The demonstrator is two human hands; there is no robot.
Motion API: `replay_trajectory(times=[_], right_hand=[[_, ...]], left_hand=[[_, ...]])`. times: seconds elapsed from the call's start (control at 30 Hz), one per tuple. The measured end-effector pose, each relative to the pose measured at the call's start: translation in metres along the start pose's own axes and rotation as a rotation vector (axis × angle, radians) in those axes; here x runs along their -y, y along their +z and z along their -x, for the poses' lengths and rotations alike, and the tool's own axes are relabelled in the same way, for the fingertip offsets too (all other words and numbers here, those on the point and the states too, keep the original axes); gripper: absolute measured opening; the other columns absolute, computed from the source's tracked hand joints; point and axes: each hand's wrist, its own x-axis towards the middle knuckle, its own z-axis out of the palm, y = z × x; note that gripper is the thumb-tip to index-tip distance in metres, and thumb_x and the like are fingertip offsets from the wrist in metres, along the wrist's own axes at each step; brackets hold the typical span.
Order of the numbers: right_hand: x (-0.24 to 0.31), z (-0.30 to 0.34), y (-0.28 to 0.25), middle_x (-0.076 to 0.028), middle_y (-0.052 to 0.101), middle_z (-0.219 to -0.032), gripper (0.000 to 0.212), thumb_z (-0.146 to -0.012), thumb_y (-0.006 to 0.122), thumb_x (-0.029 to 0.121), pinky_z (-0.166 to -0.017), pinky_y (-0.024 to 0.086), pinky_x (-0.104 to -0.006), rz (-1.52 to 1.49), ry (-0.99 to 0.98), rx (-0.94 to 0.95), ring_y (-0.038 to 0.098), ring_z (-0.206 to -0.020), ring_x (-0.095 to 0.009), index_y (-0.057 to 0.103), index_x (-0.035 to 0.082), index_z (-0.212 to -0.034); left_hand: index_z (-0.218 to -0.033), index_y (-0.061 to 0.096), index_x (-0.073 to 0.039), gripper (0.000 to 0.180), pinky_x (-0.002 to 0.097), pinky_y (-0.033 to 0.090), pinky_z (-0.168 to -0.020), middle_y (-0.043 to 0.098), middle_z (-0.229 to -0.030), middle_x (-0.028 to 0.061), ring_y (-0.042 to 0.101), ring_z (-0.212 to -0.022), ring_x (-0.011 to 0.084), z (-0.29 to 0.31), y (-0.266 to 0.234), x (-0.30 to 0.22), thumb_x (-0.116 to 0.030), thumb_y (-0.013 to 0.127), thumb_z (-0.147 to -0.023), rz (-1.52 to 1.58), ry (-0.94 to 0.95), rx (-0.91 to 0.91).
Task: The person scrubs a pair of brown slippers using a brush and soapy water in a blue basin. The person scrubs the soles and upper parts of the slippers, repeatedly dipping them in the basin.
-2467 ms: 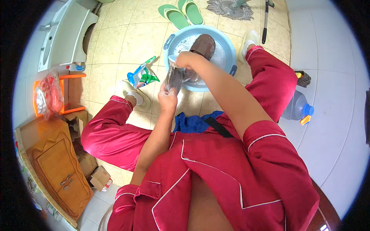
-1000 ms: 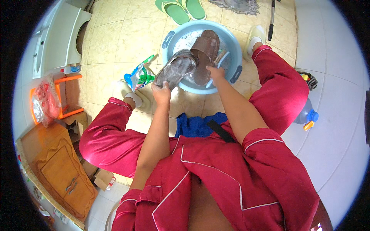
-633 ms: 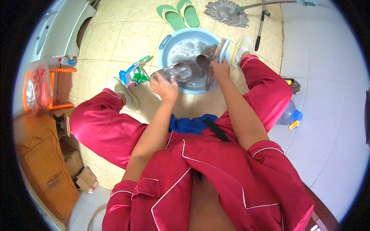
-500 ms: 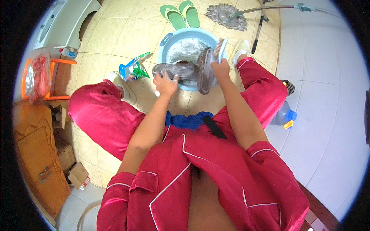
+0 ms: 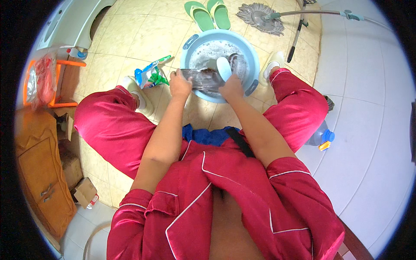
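Left of centre, detergent bag lying on tiles within reach; left hand clamped on shoe, steadying it over basin of suds, upper centre; right hand gripping brush against shoe for scrubbing.

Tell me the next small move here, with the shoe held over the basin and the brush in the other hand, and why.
Probably draw the brush in the right hand along the dark shoe. The left hand holds the shoe over the sudsy blue basin, and the brush sits at its upper side, so a stroke there looks likeliest; drips would fall into the basin.
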Motion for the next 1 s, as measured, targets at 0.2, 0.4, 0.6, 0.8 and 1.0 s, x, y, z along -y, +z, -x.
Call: replay_trajectory(times=[0.2,0.4,0.6,0.8,1.0], right_hand=[[-0.028,-0.018,-0.053,-0.025,0.06,-0.095,0.05,-0.068,0.064,0.024,-0.078,0.047,-0.0442,-0.006,0.094,-0.095,0.058,-0.092,-0.039,0.04,0.0,-0.105],[-0.006,0.018,-0.09,-0.022,0.059,-0.085,0.043,-0.066,0.065,0.023,-0.073,0.046,-0.041,-0.293,0.015,-0.295,0.059,-0.082,-0.035,0.045,-0.002,-0.095],[0.014,0.038,-0.046,-0.01,0.057,-0.081,0.026,-0.068,0.062,0.013,-0.063,0.043,-0.0307,-1.054,-0.065,0.059,0.053,-0.071,-0.017,0.052,-0.001,-0.087],[0.004,0.037,0.019,-0.013,0.058,-0.077,0.027,-0.072,0.062,0.013,-0.067,0.047,-0.0322,-0.943,-0.076,0.364,0.059,-0.077,-0.018,0.053,-0.001,-0.093],[-0.051,0.038,0.043,-0.02,0.063,-0.089,0.057,-0.083,0.051,0.027,-0.052,0.051,-0.0393,-0.037,-0.687,-0.4,0.061,-0.057,-0.027,0.035,0.002,-0.132]], left_hand=[[-0.094,0.06,0.005,0.032,0.0371,0.045,-0.086,0.059,-0.098,0.0288,0.058,-0.099,0.0348,-0.009,0.017,0.011,-0.018,0.061,-0.072,0.185,-0.34,0.111],[-0.104,0.053,0.008,0.043,0.0397,0.042,-0.089,0.055,-0.102,0.0287,0.054,-0.099,0.04,0.019,0.058,0.025,-0.022,0.063,-0.074,0.423,-0.465,-0.04],[-0.092,0.063,0.006,0.054,0.0408,0.044,-0.084,0.058,-0.098,0.0275,0.054,-0.098,0.0386,0.043,0.0,-0.03,-0.045,0.044,-0.086,0.653,-0.39,-0.078],[-0.117,0.044,0.003,0.048,0.0381,0.046,-0.082,0.057,-0.108,0.0162,0.056,-0.098,0.0287,0.052,0.026,-0.003,-0.022,0.062,-0.081,1.386,-0.541,0.32],[-0.115,0.048,0.004,0.048,0.0356,0.044,-0.085,0.058,-0.107,0.0198,0.056,-0.099,0.0301,0.053,0.047,0.008,-0.029,0.06,-0.083,0.935,-0.434,0.125]])
